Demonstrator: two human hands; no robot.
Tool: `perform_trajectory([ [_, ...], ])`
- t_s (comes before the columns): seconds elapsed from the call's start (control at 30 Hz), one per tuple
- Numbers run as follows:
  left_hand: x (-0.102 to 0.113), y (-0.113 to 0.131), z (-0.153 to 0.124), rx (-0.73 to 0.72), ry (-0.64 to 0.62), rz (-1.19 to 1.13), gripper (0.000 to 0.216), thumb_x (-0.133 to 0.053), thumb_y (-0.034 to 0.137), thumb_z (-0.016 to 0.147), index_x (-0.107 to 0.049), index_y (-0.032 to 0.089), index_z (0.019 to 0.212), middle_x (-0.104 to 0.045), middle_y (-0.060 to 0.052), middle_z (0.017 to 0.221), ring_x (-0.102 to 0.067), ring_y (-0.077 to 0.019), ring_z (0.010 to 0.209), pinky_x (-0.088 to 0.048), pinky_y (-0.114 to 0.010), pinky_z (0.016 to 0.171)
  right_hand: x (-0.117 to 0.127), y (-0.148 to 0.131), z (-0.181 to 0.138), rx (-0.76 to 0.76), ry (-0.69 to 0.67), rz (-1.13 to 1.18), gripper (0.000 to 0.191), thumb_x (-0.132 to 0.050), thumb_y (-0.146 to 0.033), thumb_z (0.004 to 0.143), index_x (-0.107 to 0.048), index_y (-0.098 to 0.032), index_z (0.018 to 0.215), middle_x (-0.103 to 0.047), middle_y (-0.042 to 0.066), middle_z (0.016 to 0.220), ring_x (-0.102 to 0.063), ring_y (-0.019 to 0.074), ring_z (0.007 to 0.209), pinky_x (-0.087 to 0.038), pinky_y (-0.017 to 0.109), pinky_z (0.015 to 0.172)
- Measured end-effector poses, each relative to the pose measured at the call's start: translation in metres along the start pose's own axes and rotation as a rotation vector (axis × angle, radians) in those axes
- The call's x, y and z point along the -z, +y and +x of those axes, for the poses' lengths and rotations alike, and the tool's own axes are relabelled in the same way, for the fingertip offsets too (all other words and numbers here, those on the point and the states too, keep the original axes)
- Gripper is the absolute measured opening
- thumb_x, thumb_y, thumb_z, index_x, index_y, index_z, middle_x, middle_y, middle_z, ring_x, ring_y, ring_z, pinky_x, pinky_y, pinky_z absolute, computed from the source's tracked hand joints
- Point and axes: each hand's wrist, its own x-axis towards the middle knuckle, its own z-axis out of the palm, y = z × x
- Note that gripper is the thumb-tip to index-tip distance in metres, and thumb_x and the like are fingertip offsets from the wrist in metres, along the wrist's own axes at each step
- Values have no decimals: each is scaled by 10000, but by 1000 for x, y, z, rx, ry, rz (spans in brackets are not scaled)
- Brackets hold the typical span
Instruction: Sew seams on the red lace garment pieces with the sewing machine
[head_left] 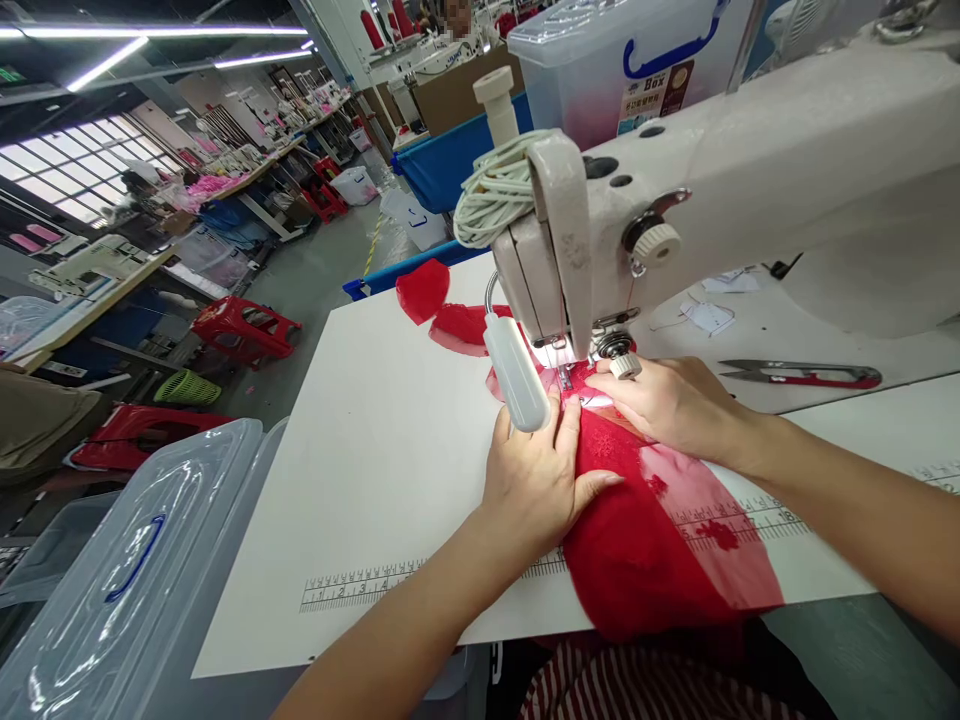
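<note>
Head view: red cloth (637, 540) runs from the presser foot (565, 378) to the near edge of the tabletop (375, 450). Left hand (531, 482), spread flat, presses without grasping; right hand's (675, 405) grip cannot be told. Fingers straying underneath risk injury; uneven pressure may pucker cloth.

From the presser foot (565, 379), the fabric (637, 540) spreads across the sewing table (375, 440) toward five o'clock; thread snips (817, 376) lie at three, cut pieces (423, 291) at ten.

Red fabric (637, 540), opaque on the left, sheer panel (701, 485) with darker floral motifs on the right, widening from near frame centre toward lower right.
</note>
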Motion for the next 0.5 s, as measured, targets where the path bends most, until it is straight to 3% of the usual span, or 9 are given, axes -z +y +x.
perform_trajectory([
  [0.23, 5, 0, -4, -43, 0, -11, 836, -211, 696, 923, -522, 39, 1337, -590, -191, 1295, -547, -308, 1150, -371, -467, 1019, 6, 1, -8, 120, 16, 79, 377, -405, -92, 866, -686, -218, 1084, -730, 25, 1085, -665, 136, 716, -421, 243, 509],
  [0.5, 7, 2, -4, -41, -10, -18, 765, -318, 669, 925, -564, 40, 1286, -608, -188, 1264, -555, -320, 1131, -374, -480, 1028, 4, 2, -8, 100, -5, 73, 341, -408, -110, 883, -700, -211, 1028, -739, 29, 1067, -683, 150, 692, -451, 260, 519],
])
